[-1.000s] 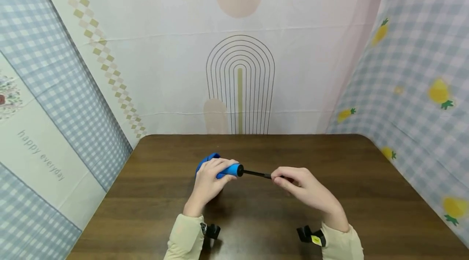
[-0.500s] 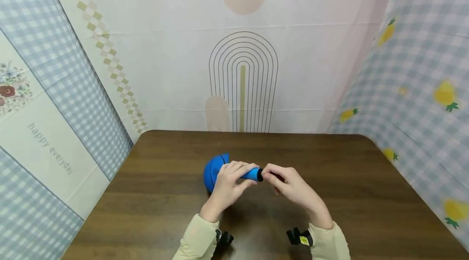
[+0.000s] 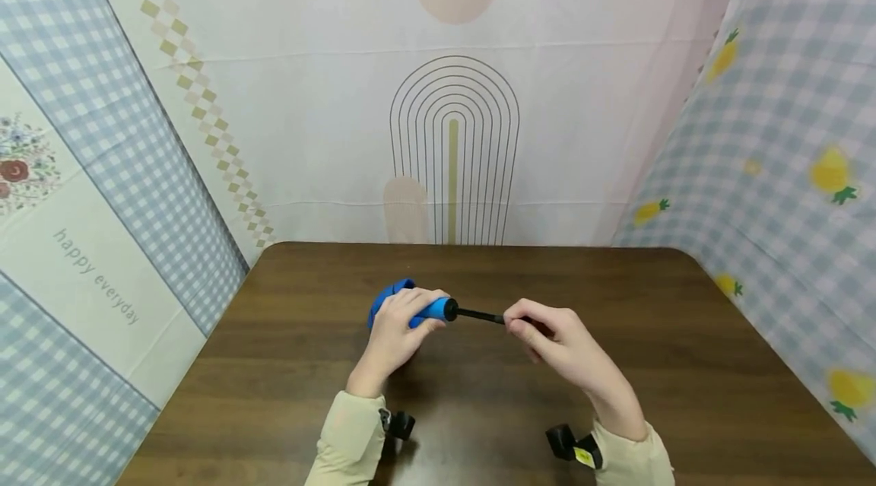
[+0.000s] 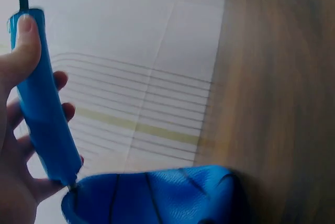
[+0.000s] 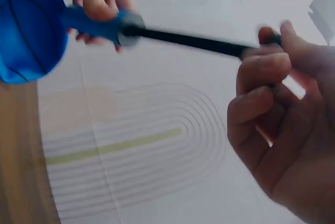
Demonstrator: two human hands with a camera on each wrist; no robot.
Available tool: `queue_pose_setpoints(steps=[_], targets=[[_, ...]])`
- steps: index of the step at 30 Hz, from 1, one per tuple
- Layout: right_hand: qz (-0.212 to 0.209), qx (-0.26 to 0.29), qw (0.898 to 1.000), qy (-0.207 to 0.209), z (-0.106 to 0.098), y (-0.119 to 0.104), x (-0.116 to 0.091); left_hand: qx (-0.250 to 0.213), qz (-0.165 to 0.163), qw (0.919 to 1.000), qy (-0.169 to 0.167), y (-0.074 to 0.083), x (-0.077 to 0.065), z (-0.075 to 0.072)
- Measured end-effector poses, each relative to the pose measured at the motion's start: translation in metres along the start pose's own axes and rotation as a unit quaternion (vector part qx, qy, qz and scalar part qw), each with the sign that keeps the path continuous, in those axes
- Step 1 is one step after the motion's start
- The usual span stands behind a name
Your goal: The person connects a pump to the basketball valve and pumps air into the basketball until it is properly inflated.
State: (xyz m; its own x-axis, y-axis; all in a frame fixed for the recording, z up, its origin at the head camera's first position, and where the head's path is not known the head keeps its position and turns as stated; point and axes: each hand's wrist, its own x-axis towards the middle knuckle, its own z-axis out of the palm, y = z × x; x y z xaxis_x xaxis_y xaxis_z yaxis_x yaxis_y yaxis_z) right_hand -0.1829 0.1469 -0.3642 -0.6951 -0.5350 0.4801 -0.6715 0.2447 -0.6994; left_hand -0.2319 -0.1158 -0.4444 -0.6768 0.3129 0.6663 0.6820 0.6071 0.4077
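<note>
Your left hand (image 3: 395,331), beside a limp-looking blue ball (image 4: 152,195), wraps a probably lightweight, plastic-looking blue pump cylinder (image 4: 44,98), best held mid-barrel; your right hand (image 3: 571,345) pinches its thin black rod (image 3: 479,314).

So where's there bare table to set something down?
The table is bare right of the right hand, up to the checked cloth, left of the left hand, and along the back edge. It's crowded over the middle, where the hands hold the blue pump and its black rod, beside the blue ball.

A homely cloth-walled nook: wood-grain table (image 3: 657,319), pale arch-printed backdrop (image 3: 582,128), blue checked cloths (image 3: 766,144) either side.
</note>
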Motion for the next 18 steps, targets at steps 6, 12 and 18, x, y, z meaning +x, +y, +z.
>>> queue_pose_setpoints(steps=[6,12,18], targets=[[0.068,0.023,0.997,-0.033,0.017,0.016,0.009,-0.016,0.046,0.9981,-0.037,0.015,0.002,0.010],[0.108,0.011,0.993,-0.044,0.023,0.027,0.012,0.007,0.050,0.9975,-0.050,0.019,0.004,0.010],[0.100,0.039,0.994,-0.017,0.009,0.013,0.008,0.028,0.024,0.9981,-0.049,0.005,0.005,-0.005]])
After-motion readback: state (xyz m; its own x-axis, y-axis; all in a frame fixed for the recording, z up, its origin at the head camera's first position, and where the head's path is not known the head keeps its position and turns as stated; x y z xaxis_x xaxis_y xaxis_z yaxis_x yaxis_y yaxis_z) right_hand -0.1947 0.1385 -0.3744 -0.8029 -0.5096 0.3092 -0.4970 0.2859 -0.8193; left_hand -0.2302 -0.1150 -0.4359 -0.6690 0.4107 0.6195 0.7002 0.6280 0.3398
